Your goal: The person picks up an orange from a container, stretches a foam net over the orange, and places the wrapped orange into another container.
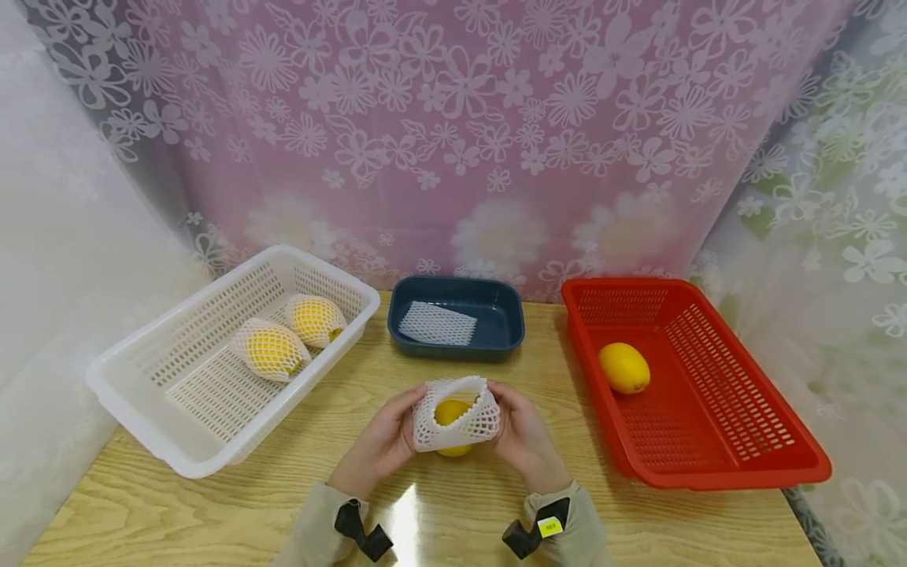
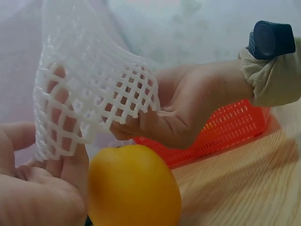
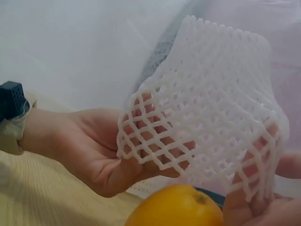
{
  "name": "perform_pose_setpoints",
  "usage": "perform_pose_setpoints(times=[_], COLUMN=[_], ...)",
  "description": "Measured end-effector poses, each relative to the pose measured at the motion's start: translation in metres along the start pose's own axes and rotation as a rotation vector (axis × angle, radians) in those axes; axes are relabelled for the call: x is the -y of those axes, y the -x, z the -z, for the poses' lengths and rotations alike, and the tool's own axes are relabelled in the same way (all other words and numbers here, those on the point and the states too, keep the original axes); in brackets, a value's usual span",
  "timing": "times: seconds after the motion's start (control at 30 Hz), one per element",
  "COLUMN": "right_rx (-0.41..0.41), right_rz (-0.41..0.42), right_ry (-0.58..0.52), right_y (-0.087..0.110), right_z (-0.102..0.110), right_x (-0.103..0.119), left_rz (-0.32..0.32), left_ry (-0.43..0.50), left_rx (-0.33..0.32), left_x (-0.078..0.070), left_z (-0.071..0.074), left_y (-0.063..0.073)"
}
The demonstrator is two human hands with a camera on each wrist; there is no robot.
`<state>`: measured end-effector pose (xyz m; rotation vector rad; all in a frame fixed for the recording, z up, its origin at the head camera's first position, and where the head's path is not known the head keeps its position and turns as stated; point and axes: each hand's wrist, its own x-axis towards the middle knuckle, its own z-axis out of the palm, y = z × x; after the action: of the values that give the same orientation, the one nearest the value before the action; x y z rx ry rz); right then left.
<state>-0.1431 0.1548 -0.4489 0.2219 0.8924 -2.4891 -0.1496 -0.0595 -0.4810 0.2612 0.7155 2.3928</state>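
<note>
Both hands spread a white foam fruit net (image 1: 478, 421) over a yellow fruit (image 1: 455, 451) that stands on the table. My left hand (image 1: 386, 439) grips the net's left side, my right hand (image 1: 526, 442) its right side. Fingers show through the mesh in both wrist views. In the left wrist view the smooth, rounded fruit (image 2: 136, 188) sits just below the net's lower edge. From the right wrist, the fruit's top (image 3: 174, 207) with a small stem scar appears under the widened net (image 3: 216, 108). Through the net's upper opening, the head view shows the fruit's top.
A white basket (image 1: 205, 465) at the left holds two netted yellow fruits (image 1: 269, 350). Behind the hands, a dark blue basin (image 1: 496, 315) contains flat white foam netting (image 1: 438, 324). The red basket (image 1: 716, 476) at the right has one bare yellow fruit (image 1: 624, 368) inside.
</note>
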Motion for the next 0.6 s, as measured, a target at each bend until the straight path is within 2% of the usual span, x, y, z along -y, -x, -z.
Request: perform_pose_setpoints(times=[0.17,0.3,0.6], right_rx=[0.022,-0.011,-0.067], right_rz=[-0.024,-0.049,-0.047], right_ry=[-0.044,-0.060,-0.007], right_y=[-0.008,-0.015,-0.024], right_z=[0.013,0.024,0.038], right_x=[-0.002,-0.005,-0.011], left_rz=[0.031,0.044,0.051], left_ry=[-0.009,-0.004,-0.029], left_rx=[-0.021,-0.045,-0.091], left_x=[0.002,0.005,0.010], left_z=[0.011,0.020,0.032], left_y=[-0.003,-0.005,-0.007])
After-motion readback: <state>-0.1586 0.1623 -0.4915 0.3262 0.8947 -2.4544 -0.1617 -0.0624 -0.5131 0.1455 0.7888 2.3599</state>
